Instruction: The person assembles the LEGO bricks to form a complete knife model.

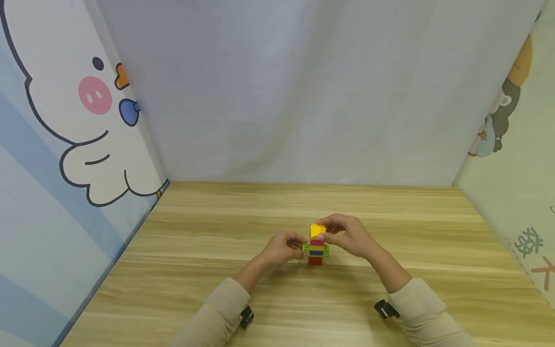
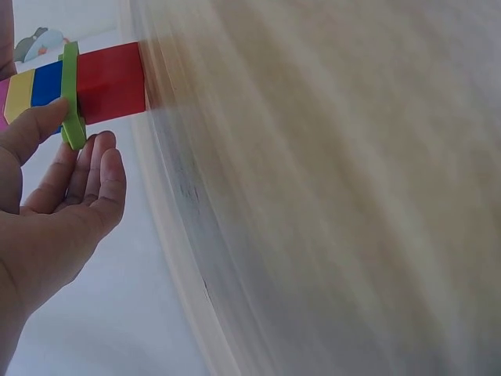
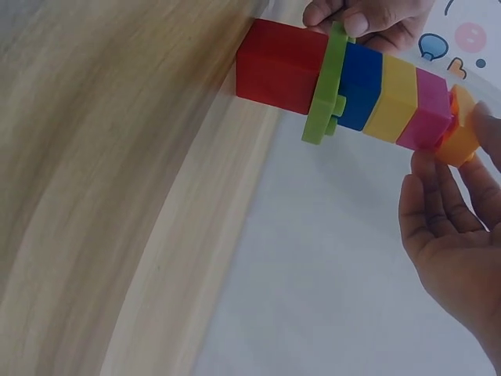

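A tower of toy building bricks stands upright on the wooden table. From the bottom up come a red brick (image 3: 282, 66), a wider light-green plate (image 3: 325, 86), a blue brick (image 3: 361, 86), a yellow brick (image 3: 394, 98) and a pink brick (image 3: 427, 110). At the top is an orange-yellow brick (image 1: 317, 231) with a sloped face; the right wrist view shows it slightly tilted against the pink one. My left hand (image 1: 281, 248) pinches the left end of the green plate between thumb and fingers. My right hand (image 1: 353, 237) holds the top brick between thumb and fingertips.
The wood-grain table (image 1: 208, 217) runs back to a pale curtain-like backdrop (image 1: 277, 96). Cartoon-printed panels stand at the left (image 1: 43, 231) and right (image 1: 516, 193). A small black device sits at each sleeve cuff.
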The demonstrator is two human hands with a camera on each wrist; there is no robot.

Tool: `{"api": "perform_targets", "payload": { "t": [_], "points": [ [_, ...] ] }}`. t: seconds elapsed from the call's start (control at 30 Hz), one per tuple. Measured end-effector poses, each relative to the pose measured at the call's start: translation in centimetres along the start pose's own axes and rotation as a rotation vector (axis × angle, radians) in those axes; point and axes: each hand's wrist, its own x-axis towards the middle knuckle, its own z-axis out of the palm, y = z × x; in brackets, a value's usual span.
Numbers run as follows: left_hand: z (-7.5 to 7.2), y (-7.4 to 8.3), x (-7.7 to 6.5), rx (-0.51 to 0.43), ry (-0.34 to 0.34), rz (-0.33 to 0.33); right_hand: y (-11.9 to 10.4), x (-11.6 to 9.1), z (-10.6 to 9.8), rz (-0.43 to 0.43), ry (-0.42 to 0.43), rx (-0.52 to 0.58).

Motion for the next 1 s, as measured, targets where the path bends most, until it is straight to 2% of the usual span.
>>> {"api": "perform_targets", "payload": {
  "t": [0.23, 0.53, 0.8, 1.0],
  "points": [
    [0.0, 0.1, 0.0, 0.004, -0.003, 0.004, 0.0, -0.1, -0.1, -0.001, -0.018, -0.009],
    [-0.3, 0.2, 0.1, 0.022, -0.013, 0.013, -0.3, 0.2, -0.4, -0.087, -0.034, -0.088],
    [-0.2, 0.3, -0.1, 0.039, -0.023, 0.037, -1.0, 0.5, -1.1, -0.048, -0.138, -0.128],
    [-0.2, 0.3, 0.0, 0.042, -0.024, 0.031, -1.4, 0.9, -1.4, -0.064, -0.201, -0.161]
  ]
}}
